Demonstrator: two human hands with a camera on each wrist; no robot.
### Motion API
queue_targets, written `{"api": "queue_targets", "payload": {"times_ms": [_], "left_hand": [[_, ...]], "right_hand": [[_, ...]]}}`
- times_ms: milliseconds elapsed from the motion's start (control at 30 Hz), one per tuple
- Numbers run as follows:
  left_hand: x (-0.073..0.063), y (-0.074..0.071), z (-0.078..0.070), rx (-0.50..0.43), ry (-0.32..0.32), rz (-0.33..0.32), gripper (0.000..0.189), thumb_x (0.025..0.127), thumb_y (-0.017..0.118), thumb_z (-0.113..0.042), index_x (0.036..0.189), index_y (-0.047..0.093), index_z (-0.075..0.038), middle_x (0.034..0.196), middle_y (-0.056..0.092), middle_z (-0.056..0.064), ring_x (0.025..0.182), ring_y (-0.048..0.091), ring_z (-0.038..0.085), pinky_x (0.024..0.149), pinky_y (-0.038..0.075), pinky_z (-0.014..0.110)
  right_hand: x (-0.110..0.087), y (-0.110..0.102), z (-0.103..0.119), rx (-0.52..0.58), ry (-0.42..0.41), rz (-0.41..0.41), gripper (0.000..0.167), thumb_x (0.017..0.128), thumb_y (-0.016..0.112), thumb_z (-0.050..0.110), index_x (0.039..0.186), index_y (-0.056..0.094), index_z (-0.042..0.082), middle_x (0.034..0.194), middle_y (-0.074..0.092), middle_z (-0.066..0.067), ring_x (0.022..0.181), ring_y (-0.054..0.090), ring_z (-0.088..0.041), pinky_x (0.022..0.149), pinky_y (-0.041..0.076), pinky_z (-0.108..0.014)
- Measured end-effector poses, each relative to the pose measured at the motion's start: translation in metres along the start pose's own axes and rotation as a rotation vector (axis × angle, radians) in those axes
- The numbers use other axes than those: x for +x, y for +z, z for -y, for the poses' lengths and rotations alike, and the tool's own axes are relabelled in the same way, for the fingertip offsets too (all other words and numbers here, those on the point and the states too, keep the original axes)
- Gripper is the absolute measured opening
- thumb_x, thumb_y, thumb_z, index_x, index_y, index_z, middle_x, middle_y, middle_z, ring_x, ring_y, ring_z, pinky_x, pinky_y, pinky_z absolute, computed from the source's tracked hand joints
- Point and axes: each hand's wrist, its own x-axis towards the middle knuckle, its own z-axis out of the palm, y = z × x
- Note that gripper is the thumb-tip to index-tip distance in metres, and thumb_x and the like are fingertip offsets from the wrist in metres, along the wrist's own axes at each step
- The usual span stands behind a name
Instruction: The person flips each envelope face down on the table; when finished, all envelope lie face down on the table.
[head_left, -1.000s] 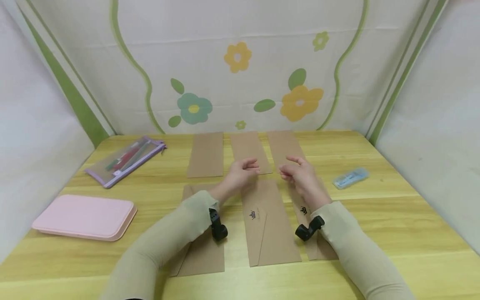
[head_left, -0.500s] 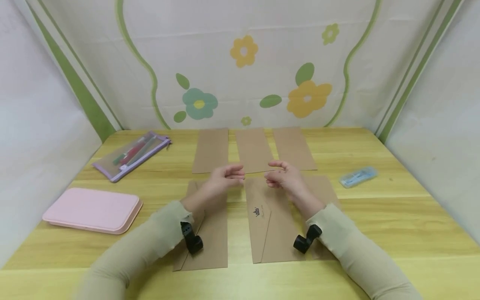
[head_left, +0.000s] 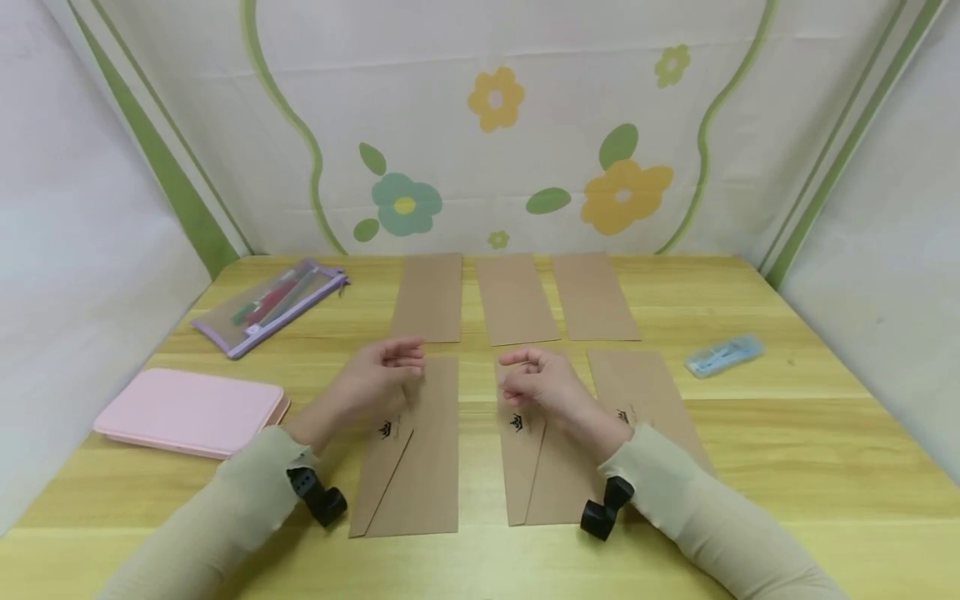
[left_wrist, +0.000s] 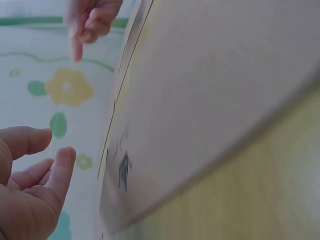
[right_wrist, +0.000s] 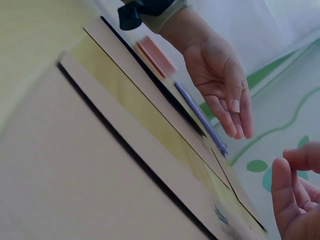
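Note:
Six kraft-paper envelopes would be a count too fine; several brown paper envelopes lie in two rows on the wooden table. In the head view my left hand (head_left: 378,371) hovers over the top of the front-left envelope (head_left: 431,475), fingers loosely bent and holding nothing. Above the front-middle envelope (head_left: 562,492) is my right hand (head_left: 546,385), its fingers relaxed and without anything in them. The front-right envelope (head_left: 648,379) is partly covered by the right forearm. Black crown prints show on the front envelopes' flaps. The right wrist view shows the left palm, bare.
Plain envelopes at the back are left (head_left: 429,300), middle (head_left: 517,300) and right (head_left: 596,296). A pink case (head_left: 191,408) and a purple-edged zip pouch (head_left: 270,304) with pens lie left. A small light-blue clear case (head_left: 723,356) lies right. A flowered curtain (head_left: 435,125) stands behind.
Both hands have moved left and a little nearer, the left one from the middle envelope to the left, the right one from the right envelope to the middle. The view has shifted slightly.

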Motion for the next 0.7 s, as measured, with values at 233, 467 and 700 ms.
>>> {"api": "queue_targets", "payload": {"times_ms": [233,467,700], "left_hand": [[-0.016,-0.029,0.012,0.077,0.019,-0.007,0.049,0.088,0.058,-0.004,0.132,0.041,0.011,0.124,0.052,0.028,0.111,0.054,0.034,0.084,0.048,0.021],[-0.029,-0.046,0.020,0.199,-0.031,0.009,0.051,0.089,0.060,-0.012,0.132,0.042,0.009,0.125,0.053,0.026,0.112,0.053,0.035,0.093,0.046,0.039],[-0.036,-0.049,0.030,0.013,-0.154,-0.021,0.054,0.087,0.060,-0.005,0.132,0.038,0.014,0.121,0.052,0.029,0.095,0.060,0.016,0.083,0.052,0.027]], "right_hand": [[-0.008,0.014,-0.005,0.002,0.024,0.071,0.039,0.082,0.061,-0.004,0.117,0.049,-0.015,0.068,0.062,0.002,0.057,0.058,-0.008,0.056,0.052,-0.019],[-0.014,0.029,-0.013,0.015,0.055,0.164,0.037,0.080,0.060,-0.006,0.114,0.048,-0.015,0.071,0.064,0.002,0.063,0.062,-0.009,0.060,0.054,-0.021],[-0.017,0.042,-0.020,0.015,0.072,0.174,0.043,0.079,0.062,-0.004,0.119,0.049,-0.013,0.090,0.068,-0.011,0.075,0.063,-0.009,0.073,0.053,-0.025]]}}
